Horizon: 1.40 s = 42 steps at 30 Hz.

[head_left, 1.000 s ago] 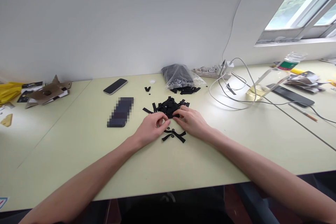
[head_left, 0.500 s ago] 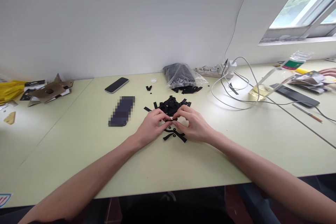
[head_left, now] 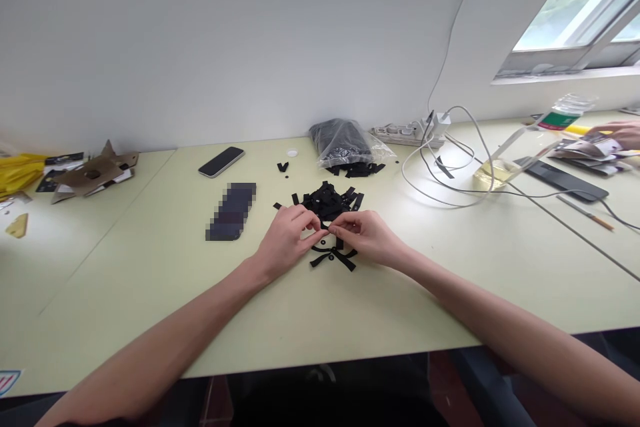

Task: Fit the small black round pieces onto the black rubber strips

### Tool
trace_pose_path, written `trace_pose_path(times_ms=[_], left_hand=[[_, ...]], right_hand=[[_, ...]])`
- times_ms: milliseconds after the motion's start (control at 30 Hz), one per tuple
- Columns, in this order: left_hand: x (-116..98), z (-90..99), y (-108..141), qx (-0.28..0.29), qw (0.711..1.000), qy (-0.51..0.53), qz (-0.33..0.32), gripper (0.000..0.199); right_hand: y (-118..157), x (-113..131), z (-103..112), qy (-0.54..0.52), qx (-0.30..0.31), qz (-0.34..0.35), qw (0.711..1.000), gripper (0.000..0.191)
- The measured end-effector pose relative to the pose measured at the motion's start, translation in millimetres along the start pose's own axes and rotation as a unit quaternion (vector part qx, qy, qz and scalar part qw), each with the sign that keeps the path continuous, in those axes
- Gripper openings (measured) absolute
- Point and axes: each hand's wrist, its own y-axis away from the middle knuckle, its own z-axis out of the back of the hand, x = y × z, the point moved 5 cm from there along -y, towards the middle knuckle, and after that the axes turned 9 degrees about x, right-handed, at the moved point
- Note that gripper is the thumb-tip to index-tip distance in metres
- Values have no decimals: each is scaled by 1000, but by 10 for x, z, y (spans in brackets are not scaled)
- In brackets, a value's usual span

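Note:
My left hand [head_left: 291, 238] and my right hand [head_left: 369, 235] meet fingertip to fingertip over the table. Both pinch a small black strip [head_left: 325, 227], mostly covered by the fingers. Right behind them lies a pile of black strips [head_left: 324, 200]. Just in front, several loose black strips [head_left: 345, 260] lie crossed on the table, with small black rings [head_left: 331, 257] among them. Part of one strip hangs or lies below my right fingers; which one cannot be told.
On the table [head_left: 280, 327] are a clear bag [head_left: 345, 140] of black pieces, a phone [head_left: 221, 162], a blurred dark object [head_left: 233, 212], cables, a tilted bottle [head_left: 530, 140] and cardboard pieces [head_left: 95, 173]. Another person's hand [head_left: 623, 133] is at the far right.
The strip between my fingers has turned and now shows less, with a dark piece below my right fingers. The other person's hand at the right has shifted.

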Motion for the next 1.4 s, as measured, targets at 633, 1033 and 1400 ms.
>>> trace_pose_path(times_ms=[633, 1033, 1400], left_hand=[[-5, -80, 24, 38, 999, 16, -26, 19], [30, -5, 6, 15, 999, 24, -32, 21], [-50, -12, 11, 103, 981, -98, -133, 24]], right_hand=[[51, 201, -74, 117, -45, 77, 989, 24], [32, 239, -105, 119, -47, 78, 989, 25], [5, 113, 126, 143, -54, 15, 988, 20]])
